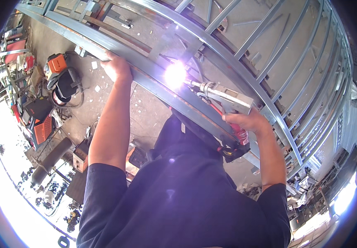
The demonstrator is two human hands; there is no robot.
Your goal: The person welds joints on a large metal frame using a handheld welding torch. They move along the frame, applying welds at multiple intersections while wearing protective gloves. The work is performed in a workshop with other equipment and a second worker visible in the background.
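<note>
Two hands [119, 68] [251, 120], one torch [228, 97], one bright arc [175, 75]

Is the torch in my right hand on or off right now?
On: a blinding white glare shows at the tip of the torch your right hand grips.

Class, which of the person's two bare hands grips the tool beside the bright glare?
The right hand: its fingers wrap the handle of the pale tool, whereas the left hand is on the steel beam.
</note>
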